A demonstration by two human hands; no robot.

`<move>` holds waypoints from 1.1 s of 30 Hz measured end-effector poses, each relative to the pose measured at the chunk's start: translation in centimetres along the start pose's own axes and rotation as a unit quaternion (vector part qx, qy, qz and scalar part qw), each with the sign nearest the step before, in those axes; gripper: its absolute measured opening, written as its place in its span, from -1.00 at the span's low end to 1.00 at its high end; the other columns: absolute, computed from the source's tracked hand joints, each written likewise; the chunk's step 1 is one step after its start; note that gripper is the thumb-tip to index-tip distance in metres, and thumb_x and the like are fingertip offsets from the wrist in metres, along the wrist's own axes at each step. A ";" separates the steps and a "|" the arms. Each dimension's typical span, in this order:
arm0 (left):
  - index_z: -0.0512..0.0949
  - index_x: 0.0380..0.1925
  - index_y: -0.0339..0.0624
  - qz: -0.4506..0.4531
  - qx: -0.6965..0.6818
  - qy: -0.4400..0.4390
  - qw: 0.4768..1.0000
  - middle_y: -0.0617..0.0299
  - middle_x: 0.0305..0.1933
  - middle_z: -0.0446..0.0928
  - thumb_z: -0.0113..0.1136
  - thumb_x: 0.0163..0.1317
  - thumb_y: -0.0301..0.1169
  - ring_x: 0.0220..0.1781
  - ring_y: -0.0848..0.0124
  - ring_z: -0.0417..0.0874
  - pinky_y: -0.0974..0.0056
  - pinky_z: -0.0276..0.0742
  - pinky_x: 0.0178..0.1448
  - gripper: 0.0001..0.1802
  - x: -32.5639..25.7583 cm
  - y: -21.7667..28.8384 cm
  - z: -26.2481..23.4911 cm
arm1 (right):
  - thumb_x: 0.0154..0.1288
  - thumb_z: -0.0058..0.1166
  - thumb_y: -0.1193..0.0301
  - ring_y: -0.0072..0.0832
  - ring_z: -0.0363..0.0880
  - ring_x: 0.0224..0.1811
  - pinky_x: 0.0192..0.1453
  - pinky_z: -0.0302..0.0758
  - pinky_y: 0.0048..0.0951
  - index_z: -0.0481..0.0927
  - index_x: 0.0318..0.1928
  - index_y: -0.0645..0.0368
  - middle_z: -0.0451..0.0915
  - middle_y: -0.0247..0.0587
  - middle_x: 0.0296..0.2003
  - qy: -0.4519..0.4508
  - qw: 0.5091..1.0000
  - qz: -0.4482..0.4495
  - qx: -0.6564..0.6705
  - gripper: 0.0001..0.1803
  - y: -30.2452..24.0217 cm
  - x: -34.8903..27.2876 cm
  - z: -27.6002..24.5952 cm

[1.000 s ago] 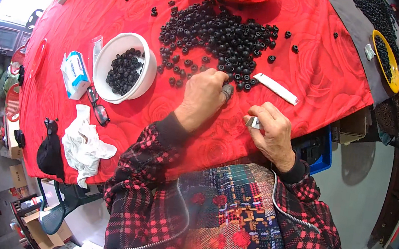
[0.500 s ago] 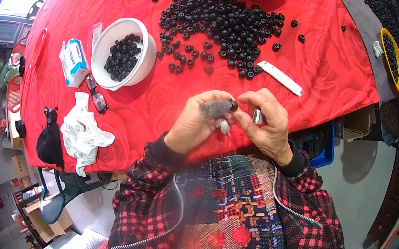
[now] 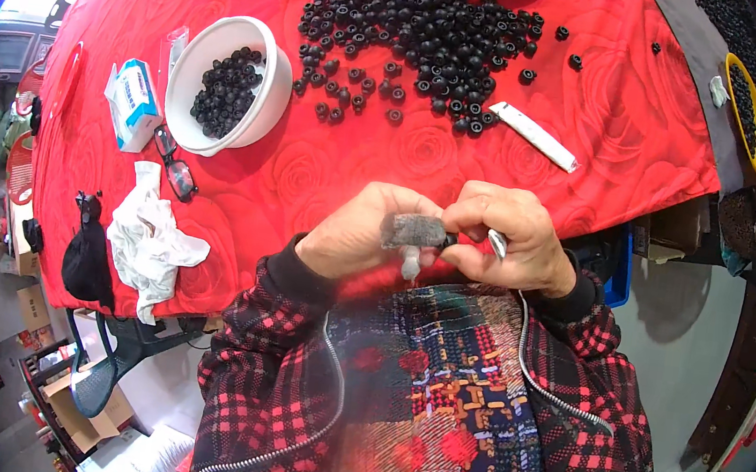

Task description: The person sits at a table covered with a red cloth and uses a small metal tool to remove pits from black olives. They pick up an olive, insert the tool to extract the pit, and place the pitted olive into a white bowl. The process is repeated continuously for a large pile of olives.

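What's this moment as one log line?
left hand: holds black piece | right hand: holds silver object, close to black piece | black pile: on red cloth

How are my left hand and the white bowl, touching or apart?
Apart: the head view plainly shows red tablecloth between your left hand and the white bowl.

- A small black piece (image 3: 449,241) is held between the left hand (image 3: 350,233) and the right hand (image 3: 524,240).
- A shiny object (image 3: 497,243) is also gripped by the right hand.
- Many black beads (image 3: 421,38) are spread on the red tablecloth (image 3: 341,151).
- Similar ones are contained in a white bowl (image 3: 274,96).
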State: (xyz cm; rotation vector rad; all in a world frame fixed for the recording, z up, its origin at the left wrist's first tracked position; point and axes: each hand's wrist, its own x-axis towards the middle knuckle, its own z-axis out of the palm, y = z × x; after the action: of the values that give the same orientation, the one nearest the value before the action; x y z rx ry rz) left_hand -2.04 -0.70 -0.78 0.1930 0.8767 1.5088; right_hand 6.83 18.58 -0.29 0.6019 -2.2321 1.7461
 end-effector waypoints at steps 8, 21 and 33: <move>0.54 -0.18 -0.33 0.003 -0.047 -0.005 0.999 0.24 -0.36 0.57 0.13 0.29 -0.37 -0.43 0.56 0.55 0.47 0.47 -0.38 -0.77 0.4 -0.2 1.1 | -0.06 0.27 0.59 -0.37 0.47 -0.54 -0.50 0.35 -0.41 0.57 -0.28 0.24 0.47 -0.21 -0.55 -0.010 1.000 0.009 -0.003 -0.75 -0.4 0.7 -1.1; 0.48 0.00 -0.36 0.179 -0.087 0.074 0.977 0.14 -0.09 0.57 0.21 0.15 -0.60 -0.10 0.43 0.62 0.42 0.57 -0.18 -0.63 -0.1 -1.8 1.7 | -0.20 0.26 0.49 -0.51 0.30 -0.64 -0.62 0.12 -0.45 0.58 -0.16 0.29 0.39 -0.38 -0.59 0.103 0.924 -0.157 -0.332 -0.56 -0.7 -0.2 0.7; 0.49 -0.02 -0.37 0.170 -0.073 0.073 0.980 0.16 -0.25 0.55 0.09 0.30 -0.46 -0.36 0.52 0.55 0.38 0.54 -0.34 -0.71 -0.4 -1.2 1.4 | 0.23 -0.05 0.50 -0.12 0.53 -0.28 -0.20 0.44 -0.25 0.45 -0.18 0.30 0.50 -0.03 -0.36 0.056 0.981 0.180 -0.038 -0.83 -3.3 0.3 -0.3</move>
State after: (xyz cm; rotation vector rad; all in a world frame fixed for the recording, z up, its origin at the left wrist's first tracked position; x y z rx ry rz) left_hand -0.22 -0.62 -0.43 0.1294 0.8753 1.9193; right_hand 8.06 18.22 2.75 0.0802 -2.4280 1.7868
